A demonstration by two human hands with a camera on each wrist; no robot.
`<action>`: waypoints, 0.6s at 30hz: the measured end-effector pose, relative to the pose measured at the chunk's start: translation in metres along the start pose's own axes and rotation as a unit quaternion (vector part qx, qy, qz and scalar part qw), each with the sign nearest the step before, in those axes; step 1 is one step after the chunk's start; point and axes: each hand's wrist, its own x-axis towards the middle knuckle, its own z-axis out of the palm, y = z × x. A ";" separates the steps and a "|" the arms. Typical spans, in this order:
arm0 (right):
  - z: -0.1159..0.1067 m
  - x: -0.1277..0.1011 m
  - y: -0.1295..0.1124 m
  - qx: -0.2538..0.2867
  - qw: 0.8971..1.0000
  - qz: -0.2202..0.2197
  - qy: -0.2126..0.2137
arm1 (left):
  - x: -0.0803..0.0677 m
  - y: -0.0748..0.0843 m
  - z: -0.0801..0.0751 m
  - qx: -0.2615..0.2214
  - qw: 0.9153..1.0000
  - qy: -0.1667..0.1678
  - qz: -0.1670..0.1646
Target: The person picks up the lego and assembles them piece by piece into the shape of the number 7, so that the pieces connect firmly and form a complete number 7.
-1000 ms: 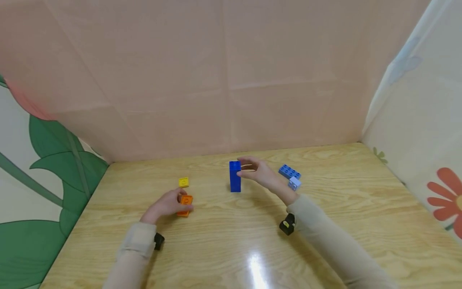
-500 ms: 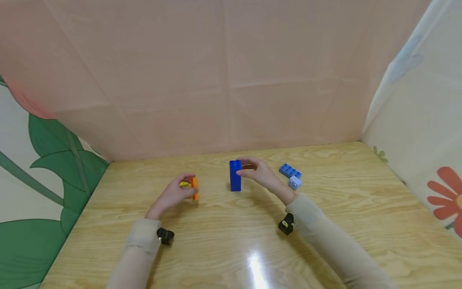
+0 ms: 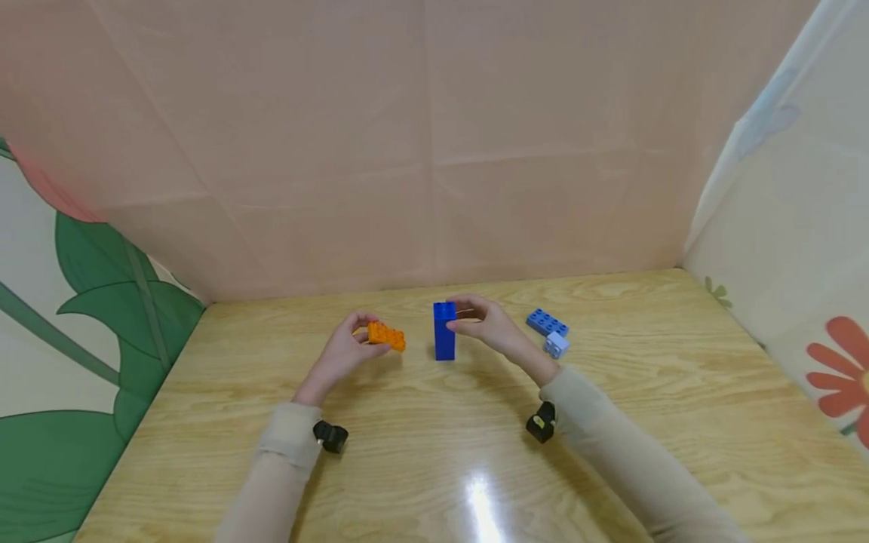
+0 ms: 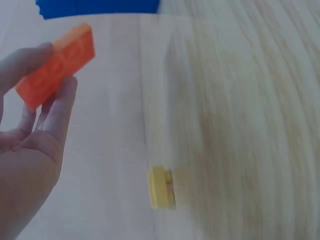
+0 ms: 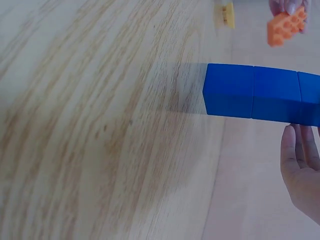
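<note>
My left hand (image 3: 361, 336) holds an orange brick (image 3: 387, 335) above the table, pinched between thumb and fingers (image 4: 60, 107); the brick (image 4: 57, 65) tilts, just left of a tall blue tower (image 3: 444, 332). The tower stands upright on the wooden table (image 3: 434, 452). My right hand (image 3: 463, 315) grips its top from the right, thumb and fingers on it; its fingers (image 5: 300, 155) lie against the tower's side (image 5: 260, 97). A small yellow brick (image 4: 161, 187) lies on the table under my left hand.
A blue flat brick (image 3: 545, 322) and a small pale blue brick (image 3: 555, 345) lie right of my right hand. Pink fabric walls (image 3: 434, 151) close the back; patterned sheets stand left and right.
My left hand has lifted the orange brick off the table and carried it right and away, towards the blue tower. The right hand has stayed on the tower.
</note>
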 end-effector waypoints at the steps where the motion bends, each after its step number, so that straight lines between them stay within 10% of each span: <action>1: -0.001 0.000 0.001 0.001 1.000 -0.002 -0.001 | 0.001 0.002 0.002 -0.004 1.000 0.003 0.000; 18: 0.002 0.003 0.003 -0.007 1.000 0.001 0.001 | 0.009 0.030 0.022 -0.086 0.995 0.041 0.021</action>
